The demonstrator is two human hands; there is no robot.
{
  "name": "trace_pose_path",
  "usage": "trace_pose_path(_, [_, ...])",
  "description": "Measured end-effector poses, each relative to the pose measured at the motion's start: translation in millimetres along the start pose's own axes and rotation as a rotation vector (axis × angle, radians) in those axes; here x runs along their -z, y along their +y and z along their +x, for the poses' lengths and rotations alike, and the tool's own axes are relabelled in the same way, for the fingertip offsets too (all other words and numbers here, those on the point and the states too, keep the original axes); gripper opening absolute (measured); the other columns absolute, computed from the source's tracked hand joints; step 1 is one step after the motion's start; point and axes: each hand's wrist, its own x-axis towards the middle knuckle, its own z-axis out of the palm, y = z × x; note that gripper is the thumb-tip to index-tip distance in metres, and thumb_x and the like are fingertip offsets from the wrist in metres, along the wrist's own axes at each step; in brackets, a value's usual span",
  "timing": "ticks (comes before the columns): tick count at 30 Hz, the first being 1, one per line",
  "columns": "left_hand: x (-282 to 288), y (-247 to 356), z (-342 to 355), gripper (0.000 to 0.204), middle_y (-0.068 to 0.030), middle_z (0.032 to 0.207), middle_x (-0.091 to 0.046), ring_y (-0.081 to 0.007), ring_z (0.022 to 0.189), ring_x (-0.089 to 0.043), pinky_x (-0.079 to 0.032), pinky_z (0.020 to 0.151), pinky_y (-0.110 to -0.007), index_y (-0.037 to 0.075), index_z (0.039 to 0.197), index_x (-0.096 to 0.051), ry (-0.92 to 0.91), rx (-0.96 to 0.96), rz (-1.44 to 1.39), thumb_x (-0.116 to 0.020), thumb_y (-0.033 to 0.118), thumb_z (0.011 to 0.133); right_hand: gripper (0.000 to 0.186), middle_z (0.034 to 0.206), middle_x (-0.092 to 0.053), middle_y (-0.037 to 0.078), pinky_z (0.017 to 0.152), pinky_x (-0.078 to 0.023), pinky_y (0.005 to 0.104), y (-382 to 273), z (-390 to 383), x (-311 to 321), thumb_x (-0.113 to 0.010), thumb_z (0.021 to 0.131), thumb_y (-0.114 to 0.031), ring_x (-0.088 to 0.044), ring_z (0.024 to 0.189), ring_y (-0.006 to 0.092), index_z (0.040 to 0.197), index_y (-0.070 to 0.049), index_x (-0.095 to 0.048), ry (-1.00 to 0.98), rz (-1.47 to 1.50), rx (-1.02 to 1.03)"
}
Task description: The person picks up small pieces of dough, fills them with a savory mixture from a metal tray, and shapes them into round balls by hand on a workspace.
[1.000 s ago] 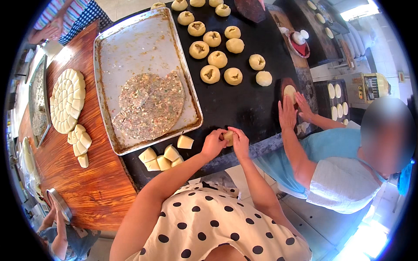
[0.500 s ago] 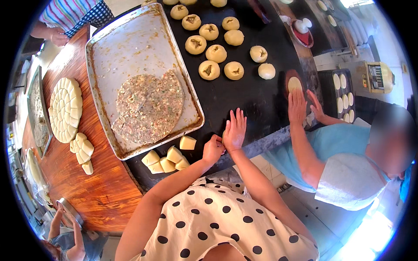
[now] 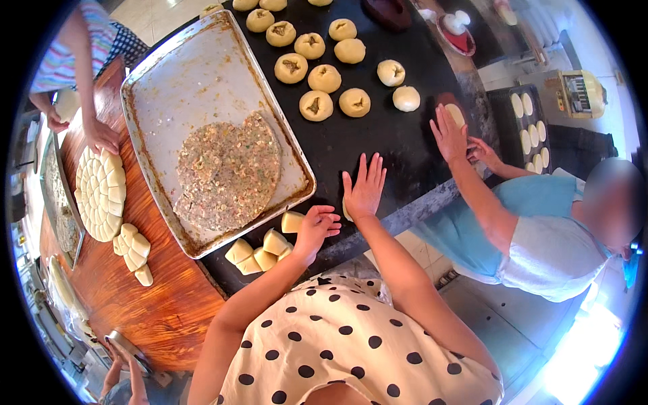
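In the head view, your right hand (image 3: pixel 364 192) lies palm down, fingers slightly parted and pointing about twelve o'clock, over a small dough piece (image 3: pixel 347 210) on the black worktop (image 3: pixel 399 158). Your left hand (image 3: pixel 315 231), at eight o'clock from it, is half-curled and apart; you seem to pinch nothing, though its palm side is hidden.

This looks like a flattening press. Bear straight down through the heel of your palm and spread your weight evenly, or one side may come out thinner. Let your fingertips ride light so they leave no ridges. A small turn between presses should help the shape stay round; if it clings, peel it from the edge rather than tug.

As for its looks, you can see only a smooth, pale-yellow edge at your palm's eight o'clock; thickness and full outline are covered. The cut dough chunks (image 3: pixel 263 252), farther out at eight o'clock, are similarly pale, but blocky.
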Motion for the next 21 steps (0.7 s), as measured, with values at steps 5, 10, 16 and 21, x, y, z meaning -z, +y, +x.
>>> trace_pose_path(5, [9.3,13.1,-22.5,0.027,-0.0131,0.109,-0.064,-0.0225,0.096,-0.065,-0.056,0.086,-0.036,0.001,0.121,-0.053,-0.005,-0.051,-0.056,-0.057,0.015,0.099,0.071,0.159,-0.019,0.025,0.121,-0.009,0.051,-3.5,12.4,5.5,-0.044,0.098,-0.051,-0.014,0.149,0.0391,0.151,-0.006,-0.032,-0.013,-0.071,0.065])
trace_pose_path(10, [8.1,12.8,-45.0,0.027,-0.0133,0.11,-0.064,-0.0222,0.097,-0.065,-0.056,0.086,-0.036,0.0,0.122,-0.054,-0.054,-0.068,-0.038,-0.056,0.016,0.1,0.07,0.159,-0.019,0.025,0.12,-0.01,0.053,4.5,10.0,2.3,-0.047,0.097,-0.047,-0.015,0.148,0.0392,0.15,-0.004,-0.032,0.029,-0.021,0.103])
trace_pose_path(16, [25.5,19.8,-72.4,0.03,-0.0149,0.111,-0.064,-0.0219,0.101,-0.064,-0.054,0.091,-0.036,-0.001,0.126,-0.052,0.001,-0.097,0.017,-0.054,0.017,0.101,0.071,0.157,-0.021,0.027,0.118,-0.015,0.0556,-25.3,-9.1,10.0,-0.055,0.094,-0.041,-0.021,0.146,0.0404,0.149,-0.003,-0.033,-0.011,0.066,0.34])
trace_pose_path(21, [23.5,14.0,-66.7,0.034,-0.0155,0.118,-0.062,-0.0222,0.106,-0.063,-0.053,0.094,-0.036,-0.003,0.13,-0.05,-0.044,-0.121,0.041,-0.055,0.015,0.101,0.072,0.157,-0.022,0.026,0.118,-0.015,0.0553,-33.2,-7.2,12.5,-0.054,0.094,-0.043,-0.022,0.146,0.0402,0.149,-0.002,-0.033,-0.03,0.021,0.342])
